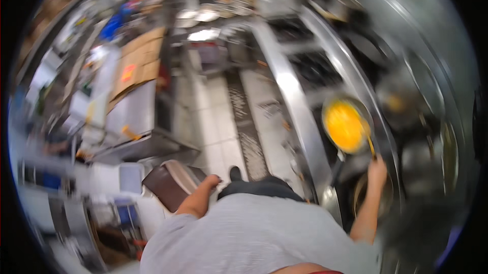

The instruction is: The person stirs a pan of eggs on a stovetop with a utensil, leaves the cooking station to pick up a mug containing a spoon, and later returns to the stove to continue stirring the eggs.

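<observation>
A frying pan [365, 111] with a bright yellow food [346, 126] spread over its inside sits on the stove at the right. My right hand [377, 173] is closed on the handle of a yellowish utensil [370, 143], whose far end reaches the pan's right edge. The pan's dark handle [337, 171] points towards me, and nobody holds it. My left hand [212, 181] hangs low beside my body, over a brown bin or box; blur hides whether its fingers hold anything.
More burners [314, 66] run along the steel stove [291, 83]. Flattened cardboard [141, 58] lies on a counter at the left. Below it stands a brown bin or box [167, 186]. White plates [206, 15] are at the back. A drain grate [248, 129] crosses the tiled floor.
</observation>
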Demonstrator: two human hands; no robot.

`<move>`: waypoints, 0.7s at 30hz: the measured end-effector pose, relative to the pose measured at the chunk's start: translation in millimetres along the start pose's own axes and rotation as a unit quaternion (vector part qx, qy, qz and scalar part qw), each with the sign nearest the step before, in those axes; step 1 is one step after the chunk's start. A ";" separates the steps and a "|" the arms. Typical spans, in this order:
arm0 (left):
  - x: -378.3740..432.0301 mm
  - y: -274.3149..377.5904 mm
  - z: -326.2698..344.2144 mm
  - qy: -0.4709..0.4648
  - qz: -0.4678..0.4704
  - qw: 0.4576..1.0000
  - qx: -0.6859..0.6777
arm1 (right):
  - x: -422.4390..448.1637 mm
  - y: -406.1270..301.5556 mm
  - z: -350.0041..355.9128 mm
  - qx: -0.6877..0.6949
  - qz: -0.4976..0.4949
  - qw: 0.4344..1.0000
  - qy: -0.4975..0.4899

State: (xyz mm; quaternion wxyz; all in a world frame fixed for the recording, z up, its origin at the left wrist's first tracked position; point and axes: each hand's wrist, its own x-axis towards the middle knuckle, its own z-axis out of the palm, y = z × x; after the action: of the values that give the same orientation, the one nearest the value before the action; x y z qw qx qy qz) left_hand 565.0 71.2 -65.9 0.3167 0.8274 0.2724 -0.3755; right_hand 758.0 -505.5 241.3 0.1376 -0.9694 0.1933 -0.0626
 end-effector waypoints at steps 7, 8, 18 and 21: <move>3.3 -3.2 0.4 0.022 0.079 0.983 0.165 | -17.8 15.7 56.8 0.205 0.157 0.942 -0.215; 10.6 -4.8 -1.6 0.044 0.109 0.978 0.173 | -17.6 16.0 59.1 0.278 0.182 0.909 -0.250; -19.7 -7.6 -20.0 0.055 0.058 0.993 0.088 | -9.4 22.4 102.1 0.333 0.231 0.860 -0.309; -1.0 -14.6 -15.9 0.015 0.012 0.998 0.057 | -6.4 27.7 107.9 0.349 0.256 0.849 -0.302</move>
State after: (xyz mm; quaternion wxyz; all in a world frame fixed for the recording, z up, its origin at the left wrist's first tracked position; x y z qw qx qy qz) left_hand 561.5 92.0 -61.5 0.2690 0.8528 0.2458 -0.3740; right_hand 761.0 -501.3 129.8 0.5296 -0.7448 0.3489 0.2076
